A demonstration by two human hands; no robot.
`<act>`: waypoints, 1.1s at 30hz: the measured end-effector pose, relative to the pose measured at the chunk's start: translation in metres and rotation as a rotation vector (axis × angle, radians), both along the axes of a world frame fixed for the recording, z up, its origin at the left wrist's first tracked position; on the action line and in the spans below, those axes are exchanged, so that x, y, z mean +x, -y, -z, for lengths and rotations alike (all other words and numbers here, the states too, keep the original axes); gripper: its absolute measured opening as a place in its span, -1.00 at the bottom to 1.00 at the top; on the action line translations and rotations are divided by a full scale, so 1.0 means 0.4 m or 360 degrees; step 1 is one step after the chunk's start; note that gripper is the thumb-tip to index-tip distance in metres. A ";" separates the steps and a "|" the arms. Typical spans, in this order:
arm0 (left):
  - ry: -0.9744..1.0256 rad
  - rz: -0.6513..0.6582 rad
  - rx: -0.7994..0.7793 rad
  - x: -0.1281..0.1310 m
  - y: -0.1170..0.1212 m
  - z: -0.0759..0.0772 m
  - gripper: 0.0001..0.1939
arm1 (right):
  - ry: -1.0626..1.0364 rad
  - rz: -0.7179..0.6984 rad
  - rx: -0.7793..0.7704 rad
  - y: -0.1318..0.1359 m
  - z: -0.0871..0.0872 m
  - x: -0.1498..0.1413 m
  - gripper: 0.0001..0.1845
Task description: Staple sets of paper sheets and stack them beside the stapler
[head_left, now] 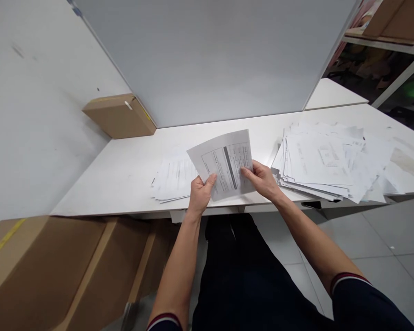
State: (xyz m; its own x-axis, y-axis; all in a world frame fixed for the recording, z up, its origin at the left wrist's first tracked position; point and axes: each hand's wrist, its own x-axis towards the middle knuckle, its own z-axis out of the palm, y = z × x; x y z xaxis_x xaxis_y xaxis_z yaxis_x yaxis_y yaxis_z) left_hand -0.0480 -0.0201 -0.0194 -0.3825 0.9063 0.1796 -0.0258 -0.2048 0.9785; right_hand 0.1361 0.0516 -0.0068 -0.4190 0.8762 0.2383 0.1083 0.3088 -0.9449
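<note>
A printed sheet of paper [217, 158] is held up at a tilt above the table's front edge. My left hand [200, 192] pinches its lower left part, thumb on the printed face. On the right side, my right hand [261, 178] grips the same sheet, its thumb also on top. Whether more than one sheet is in my hands I cannot tell. Partly behind the held paper, to the left, lies a small stack of papers [174, 180]. A larger, untidy pile of papers [317, 158] sits to the right of my right hand.
The white table [124, 170] backs onto a tall grey-white panel [210, 59]. A flat cardboard box [119, 117] leans at the back left corner by the wall. Large cardboard boxes [48, 266] stand below on the left. Shelving [396, 82] is at the far right.
</note>
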 end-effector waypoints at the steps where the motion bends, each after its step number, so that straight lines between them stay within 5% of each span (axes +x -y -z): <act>1: 0.0058 0.0060 -0.0050 0.001 0.002 0.000 -0.58 | 0.0054 0.0025 -0.0039 0.006 -0.007 0.010 -0.73; 5: 0.0142 0.0149 -0.0301 -0.010 0.005 0.025 -0.50 | 0.0183 -0.0001 -0.0461 0.046 -0.001 0.064 -0.72; 11: -0.0480 -0.0146 -0.0439 -0.018 -0.025 0.084 -0.49 | 0.0085 -0.0096 -0.1045 0.113 0.050 0.148 -0.60; 18: -0.1004 -0.0192 -0.0293 0.009 -0.084 0.104 -0.62 | 0.0011 0.0142 -0.1023 0.087 0.061 0.166 -0.57; 33: -0.1546 0.0062 -0.0312 -0.001 -0.151 0.100 -0.49 | 0.0124 0.0340 -0.0838 0.043 0.069 0.129 -0.60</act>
State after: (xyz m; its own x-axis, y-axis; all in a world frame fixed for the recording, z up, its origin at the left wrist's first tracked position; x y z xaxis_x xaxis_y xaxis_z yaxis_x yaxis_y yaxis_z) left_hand -0.0485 0.0404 -0.0595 -0.1178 0.9624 0.2448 0.8020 -0.0531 0.5949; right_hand 0.1878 0.0344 -0.0342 -0.2182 0.9356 -0.2776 0.1919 -0.2377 -0.9522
